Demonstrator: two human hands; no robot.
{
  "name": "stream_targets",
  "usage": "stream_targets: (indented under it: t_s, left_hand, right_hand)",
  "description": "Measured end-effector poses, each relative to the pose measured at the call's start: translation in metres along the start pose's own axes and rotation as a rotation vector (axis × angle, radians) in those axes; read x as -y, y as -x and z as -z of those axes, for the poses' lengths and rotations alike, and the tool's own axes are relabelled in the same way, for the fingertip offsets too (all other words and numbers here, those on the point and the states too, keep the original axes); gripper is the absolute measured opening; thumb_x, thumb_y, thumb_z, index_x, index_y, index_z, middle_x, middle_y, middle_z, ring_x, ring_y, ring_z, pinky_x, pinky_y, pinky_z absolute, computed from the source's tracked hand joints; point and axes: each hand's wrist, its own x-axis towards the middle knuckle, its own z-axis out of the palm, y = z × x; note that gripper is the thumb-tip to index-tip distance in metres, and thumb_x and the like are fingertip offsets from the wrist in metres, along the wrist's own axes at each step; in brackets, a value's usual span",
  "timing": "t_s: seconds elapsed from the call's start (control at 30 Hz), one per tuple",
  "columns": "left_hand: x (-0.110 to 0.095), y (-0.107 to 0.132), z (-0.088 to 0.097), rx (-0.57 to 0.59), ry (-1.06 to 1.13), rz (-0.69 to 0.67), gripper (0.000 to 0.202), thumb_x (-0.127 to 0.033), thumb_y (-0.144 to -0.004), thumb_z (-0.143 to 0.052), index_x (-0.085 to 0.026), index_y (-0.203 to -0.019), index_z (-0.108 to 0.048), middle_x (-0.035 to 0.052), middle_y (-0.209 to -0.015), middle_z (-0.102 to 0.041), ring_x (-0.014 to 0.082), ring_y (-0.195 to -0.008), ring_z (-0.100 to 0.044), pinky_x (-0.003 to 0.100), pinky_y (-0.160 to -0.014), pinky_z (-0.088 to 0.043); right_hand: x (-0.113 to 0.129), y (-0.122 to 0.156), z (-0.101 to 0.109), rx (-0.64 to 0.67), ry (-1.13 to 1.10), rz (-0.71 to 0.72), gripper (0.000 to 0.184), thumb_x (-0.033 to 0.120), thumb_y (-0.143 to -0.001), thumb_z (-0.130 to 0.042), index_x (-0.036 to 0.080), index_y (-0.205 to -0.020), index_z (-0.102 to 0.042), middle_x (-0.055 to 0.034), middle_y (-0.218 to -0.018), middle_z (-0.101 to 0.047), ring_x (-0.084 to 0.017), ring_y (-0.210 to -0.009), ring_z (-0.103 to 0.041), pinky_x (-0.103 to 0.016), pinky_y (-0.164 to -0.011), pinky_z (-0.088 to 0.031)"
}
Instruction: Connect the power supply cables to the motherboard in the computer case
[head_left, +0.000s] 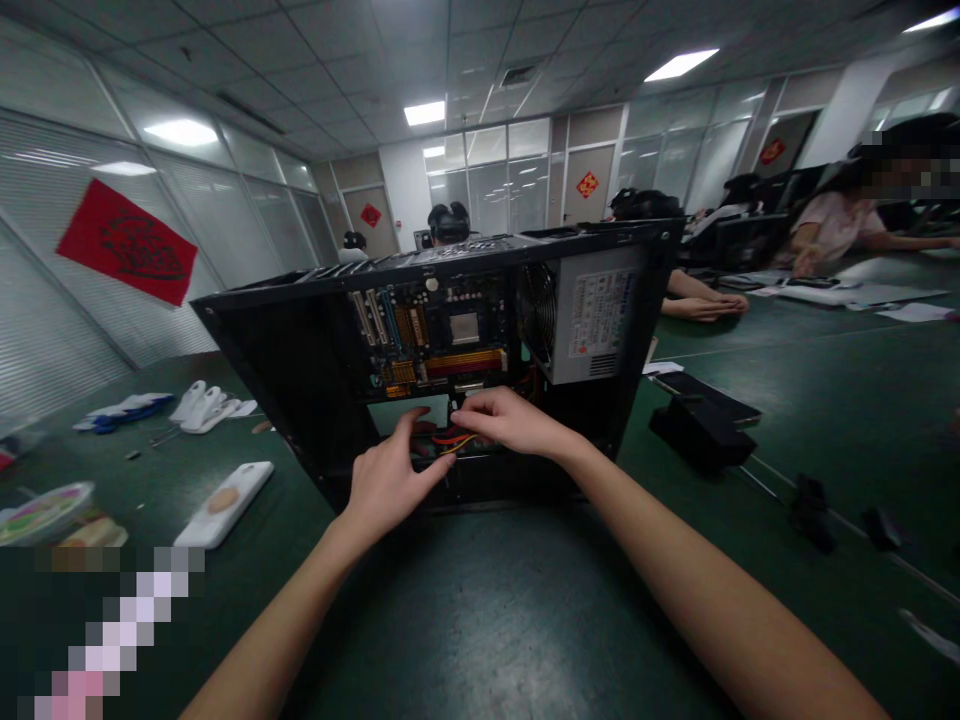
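Note:
An open black computer case stands in front of me with its inside facing me. In it I see a motherboard and, at upper right, a silver power supply with a fan. Low in the case run red, yellow and black power wires. My right hand pinches at these wires with thumb and fingertips. Just left of them is my left hand, thumb and fingers apart around the wires; its far fingertips are partly hidden inside the case.
On the green table, a white phone and a bowl lie left. A black box-like object and a thin rod with black clamps are right. Another person's hands rest behind the case.

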Motion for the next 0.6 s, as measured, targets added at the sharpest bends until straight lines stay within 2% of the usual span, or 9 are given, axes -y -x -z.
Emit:
stream_targets:
  t_s: [0.13,0.23,0.33,0.4,0.47,0.6]
  left_hand:
    - [-0.001,-0.004,-0.001,-0.034,-0.023,0.032,0.053,-0.05,-0.09,-0.051,-0.029,-0.138,-0.043,0.0049,-0.122,-0.068,0.0317,-0.101,-0.068,0.041,-0.081,-0.051]
    - [0.001,-0.005,-0.003,-0.094,0.038,0.035,0.049,-0.042,-0.09,-0.053,-0.029,-0.136,-0.044,0.0037,-0.123,-0.067,0.027,-0.096,-0.069,0.037,-0.078,-0.05]
    - [0.003,-0.005,-0.006,-0.133,0.123,0.023,0.044,-0.034,-0.088,-0.057,-0.029,-0.131,-0.049,0.0011,-0.119,-0.068,0.0214,-0.09,-0.069,0.033,-0.077,-0.05]
    - [0.004,-0.004,-0.008,-0.153,0.183,0.012,0.041,-0.034,-0.085,-0.061,-0.029,-0.125,-0.053,-0.0005,-0.11,-0.07,0.019,-0.086,-0.068,0.031,-0.074,-0.049]
    - [0.005,-0.002,-0.01,-0.189,0.239,0.0,0.04,-0.037,-0.083,-0.066,-0.028,-0.12,-0.056,-0.0012,-0.1,-0.07,0.0178,-0.082,-0.067,0.029,-0.072,-0.049]
    - [0.007,-0.001,-0.015,-0.301,0.359,-0.107,0.046,-0.032,-0.078,-0.073,-0.024,-0.12,-0.054,0.0023,-0.107,-0.066,0.0161,-0.084,-0.064,0.029,-0.076,-0.05]
  right_hand:
    - [-0.004,-0.006,-0.002,-0.141,-0.125,-0.01,0.044,0.056,-0.087,-0.053,0.016,-0.071,-0.059,0.0044,-0.057,-0.05,-0.01,-0.056,-0.046,-0.024,-0.056,-0.033]
    - [-0.003,-0.006,0.0,-0.17,-0.168,-0.012,0.044,0.058,-0.085,-0.054,0.017,-0.073,-0.059,0.004,-0.058,-0.052,-0.011,-0.058,-0.047,-0.024,-0.057,-0.034]
    - [0.001,-0.002,0.004,-0.062,-0.144,-0.053,0.044,0.059,-0.085,-0.055,0.016,-0.078,-0.061,0.004,-0.058,-0.052,-0.011,-0.056,-0.047,-0.024,-0.054,-0.033]
    - [0.006,0.002,0.005,0.08,-0.051,-0.092,0.044,0.059,-0.085,-0.056,0.016,-0.078,-0.061,0.0032,-0.059,-0.054,-0.01,-0.054,-0.047,-0.023,-0.052,-0.032]
    - [0.012,0.005,0.004,0.169,0.075,-0.094,0.044,0.057,-0.086,-0.056,0.015,-0.075,-0.062,0.0015,-0.062,-0.057,-0.011,-0.056,-0.049,-0.023,-0.052,-0.032]
    - [0.027,0.006,-0.005,0.119,0.192,-0.034,0.036,0.047,-0.092,-0.053,0.015,-0.08,-0.066,-0.0015,-0.074,-0.065,-0.013,-0.066,-0.055,-0.024,-0.057,-0.034]
